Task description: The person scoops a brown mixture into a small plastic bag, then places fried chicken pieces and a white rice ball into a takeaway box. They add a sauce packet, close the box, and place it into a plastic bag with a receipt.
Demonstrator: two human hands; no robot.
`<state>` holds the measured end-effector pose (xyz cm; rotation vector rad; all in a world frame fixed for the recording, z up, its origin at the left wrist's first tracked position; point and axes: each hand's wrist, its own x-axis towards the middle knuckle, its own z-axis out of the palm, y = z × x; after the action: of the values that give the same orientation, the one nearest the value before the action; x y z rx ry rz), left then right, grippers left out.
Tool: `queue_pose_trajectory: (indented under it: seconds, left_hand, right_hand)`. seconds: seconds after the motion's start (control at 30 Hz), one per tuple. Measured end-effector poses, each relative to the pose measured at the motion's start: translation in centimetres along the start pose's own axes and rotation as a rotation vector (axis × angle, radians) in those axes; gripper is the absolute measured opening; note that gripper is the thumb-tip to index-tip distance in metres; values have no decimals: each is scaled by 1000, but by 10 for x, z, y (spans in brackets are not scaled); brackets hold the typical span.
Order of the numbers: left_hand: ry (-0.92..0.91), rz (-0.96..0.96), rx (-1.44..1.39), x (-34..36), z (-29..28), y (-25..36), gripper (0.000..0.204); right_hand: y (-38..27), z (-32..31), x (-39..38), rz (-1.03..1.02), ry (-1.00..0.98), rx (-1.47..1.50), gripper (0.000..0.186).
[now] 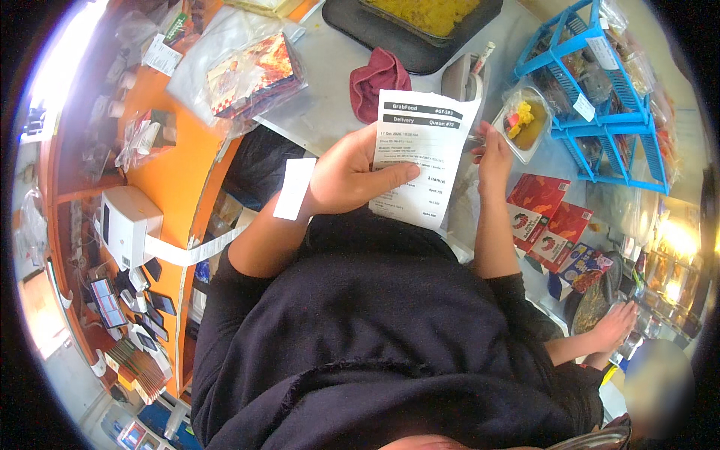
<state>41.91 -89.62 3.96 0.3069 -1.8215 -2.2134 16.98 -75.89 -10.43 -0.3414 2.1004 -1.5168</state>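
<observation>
A long printed paper receipt (421, 142) is held up in front of my chest. My left hand (352, 174) grips it from the left side, with the thumb lying flat over its front. Across the left wrist sits a plain white rectangular slip (295, 189). At the receipt's right edge, my right hand (495, 159) has its fingers curled together; a small shiny bit shows by the fingertips, too little to name. Just beyond that hand stands a metal container (531, 133) with yellow and red food in liquid. A crumpled dark red cloth (379, 81) lies behind the receipt.
Dark trays (337, 26) of yellow food stand at the back. A plastic-wrapped food box (255, 79) lies back left. A white printer (129, 225) trails paper on the orange counter (169, 300). Blue baskets (607, 97) stand right, above red leaflets (551, 225). Another person's hand (616, 326) is lower right.
</observation>
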Motion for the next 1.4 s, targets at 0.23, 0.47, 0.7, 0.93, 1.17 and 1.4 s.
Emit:
queue_pose_trajectory:
  seconds: [0.23, 0.47, 0.7, 0.93, 1.17, 1.4]
  left_hand:
    - [107, 48, -172, -3, 10, 1, 35]
    - [104, -15, 344, 6, 6, 8, 35]
    - [9, -48, 664, 14, -4, 19, 36]
    - [43, -92, 194, 10, -33, -7, 38]
    - [177, 84, 368, -7, -76, -37, 49]
    - [512, -286, 14, -52, -149, -82, 32]
  right_hand:
    - [-27, 14, 18, 29, -41, -77, 37]
    - [-2, -17, -31, 279, -129, 98, 20]
    - [44, -17, -20, 84, -195, -319, 19]
    - [-62, 15, -58, -301, -340, 370, 19]
    - [-146, 149, -44, -516, -711, 129, 27]
    - [-144, 311, 28, -498, -793, -74, 33]
